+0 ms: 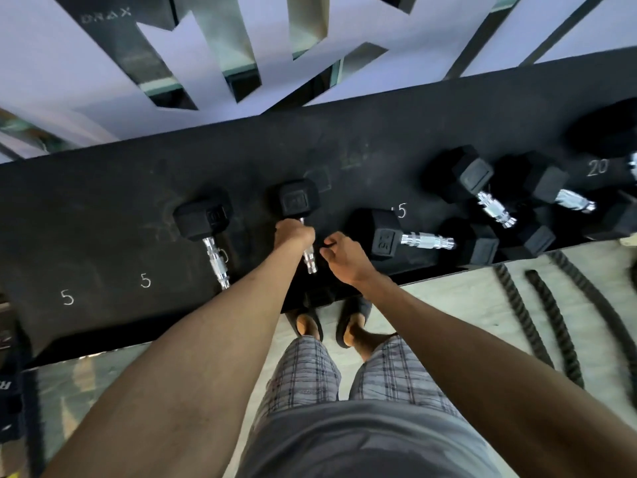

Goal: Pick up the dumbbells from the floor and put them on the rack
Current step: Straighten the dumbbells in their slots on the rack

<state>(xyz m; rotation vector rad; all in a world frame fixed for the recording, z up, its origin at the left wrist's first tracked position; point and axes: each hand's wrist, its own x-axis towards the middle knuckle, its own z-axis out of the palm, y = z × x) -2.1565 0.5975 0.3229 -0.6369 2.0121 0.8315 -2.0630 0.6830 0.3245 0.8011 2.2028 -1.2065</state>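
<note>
A black rack shelf (103,208) with chalked numbers runs across the view. My left hand (294,234) is shut on the chrome handle of a black hex dumbbell (298,200) that lies on the shelf near its middle. My right hand (339,258) hovers just right of that handle, fingers curled, holding nothing. Another dumbbell (203,219) lies to the left. A third dumbbell (386,236) lies to the right beside a chalked 15.
More dumbbells (472,177) lie on the shelf's right part near a chalked 20. Battle ropes (544,305) lie on the pale floor at the right. My sandalled feet (351,322) stand at the shelf's front edge. A white wall with cut-outs rises behind.
</note>
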